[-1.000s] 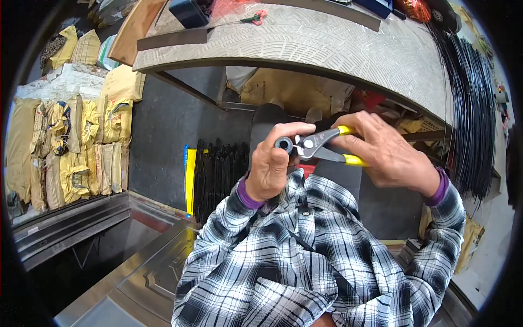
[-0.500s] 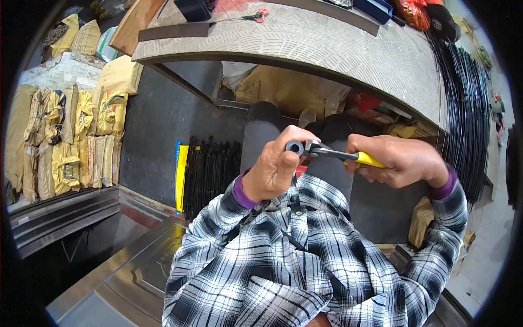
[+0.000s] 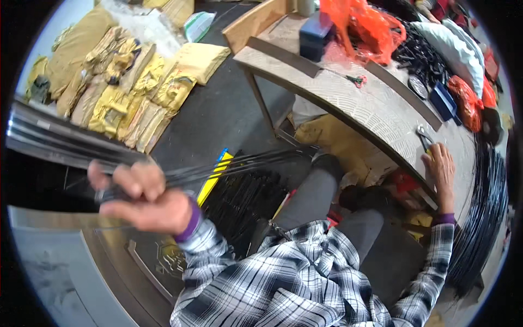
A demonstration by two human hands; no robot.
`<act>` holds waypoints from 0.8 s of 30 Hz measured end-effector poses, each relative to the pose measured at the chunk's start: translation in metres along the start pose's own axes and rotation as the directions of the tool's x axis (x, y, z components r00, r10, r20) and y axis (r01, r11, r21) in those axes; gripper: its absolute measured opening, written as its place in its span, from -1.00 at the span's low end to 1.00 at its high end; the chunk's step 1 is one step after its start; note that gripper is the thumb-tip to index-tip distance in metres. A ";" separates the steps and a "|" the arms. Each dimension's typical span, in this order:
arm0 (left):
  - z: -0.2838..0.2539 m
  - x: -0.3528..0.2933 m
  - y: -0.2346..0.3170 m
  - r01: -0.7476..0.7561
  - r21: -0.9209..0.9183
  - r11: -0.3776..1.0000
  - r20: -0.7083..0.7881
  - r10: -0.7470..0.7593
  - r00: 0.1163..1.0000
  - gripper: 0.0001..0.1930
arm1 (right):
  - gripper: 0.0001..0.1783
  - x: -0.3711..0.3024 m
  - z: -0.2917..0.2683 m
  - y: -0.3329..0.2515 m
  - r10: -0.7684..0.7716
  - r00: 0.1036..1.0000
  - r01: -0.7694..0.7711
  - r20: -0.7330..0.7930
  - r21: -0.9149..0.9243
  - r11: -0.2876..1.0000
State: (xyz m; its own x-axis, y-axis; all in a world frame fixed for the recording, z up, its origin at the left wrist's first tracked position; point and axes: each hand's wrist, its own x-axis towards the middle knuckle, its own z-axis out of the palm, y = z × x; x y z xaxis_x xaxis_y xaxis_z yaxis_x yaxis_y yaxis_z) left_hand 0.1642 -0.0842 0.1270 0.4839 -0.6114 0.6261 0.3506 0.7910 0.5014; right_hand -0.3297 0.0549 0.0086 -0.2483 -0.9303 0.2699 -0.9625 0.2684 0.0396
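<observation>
My left hand [image 3: 144, 199], smeared by motion, is out at the left with its fingers curled round a long, thin black rod [image 3: 245, 163]. The rod runs right towards my knees, and the blur leaves unclear whether it is one or several. At the right, my right hand [image 3: 442, 171] rests on the table [image 3: 376, 111] with thumb and fingers at the yellow handle of the pliers [image 3: 424, 138]. The pliers' metal jaws point away from me, and my hand covers most of the handles. A pile of black rods [image 3: 248, 204] lies on the floor beside my legs.
Scissors [image 3: 357, 81], a blue box [image 3: 444, 102] and red plastic bags [image 3: 359, 30] are on the table. A bundle of long dark rods [image 3: 479, 218] hangs by its right edge. Yellow-brown sacks [image 3: 111, 114] lie at the far left. A yellow strip [image 3: 215, 177] borders the rod pile.
My left hand has swung far left from in front of me. The right hand has carried the pliers away from it, over to the table. My view has turned right.
</observation>
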 end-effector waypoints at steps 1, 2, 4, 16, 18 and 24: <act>-0.001 -0.002 -0.004 -0.081 0.065 0.995 0.035 0.079 0.996 -0.33 | -0.66 -0.007 0.000 0.012 -0.050 0.993 0.041 -0.107 -0.084 0.996; 0.001 -0.008 -0.010 -0.076 0.067 0.995 0.100 0.069 0.993 -0.31 | -0.60 -0.011 0.005 0.026 -0.032 0.991 0.026 -0.127 -0.049 0.998; -0.014 -0.026 -0.040 -0.048 0.165 0.985 0.255 0.005 0.967 -0.30 | -0.51 -0.013 -0.010 0.026 0.053 0.990 -0.049 -0.129 0.030 0.998; -0.175 -0.212 -0.266 -0.333 0.814 0.475 0.563 -0.786 0.256 -0.38 | -0.28 -0.168 -0.014 0.169 0.500 0.804 -0.595 -0.323 -0.470 0.652; -0.151 -0.220 -0.253 -0.336 0.809 0.482 0.562 -0.802 0.201 -0.40 | -0.24 -0.179 -0.025 0.179 0.698 0.638 -0.747 -0.324 -0.479 0.461; -0.072 -0.231 -0.226 -0.206 0.765 0.610 0.629 -0.776 0.039 -0.54 | -0.31 -0.153 -0.026 0.196 0.672 0.602 -0.780 -0.432 -0.500 0.377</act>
State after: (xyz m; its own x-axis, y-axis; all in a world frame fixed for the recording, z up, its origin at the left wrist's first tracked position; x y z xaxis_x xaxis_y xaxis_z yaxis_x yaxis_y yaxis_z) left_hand 0.0308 -0.1202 -0.1746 -0.7578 -0.6524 0.0108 -0.4997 0.5908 0.6334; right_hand -0.4772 0.2562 0.0005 -0.7487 -0.2713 0.6049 -0.1144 0.9516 0.2853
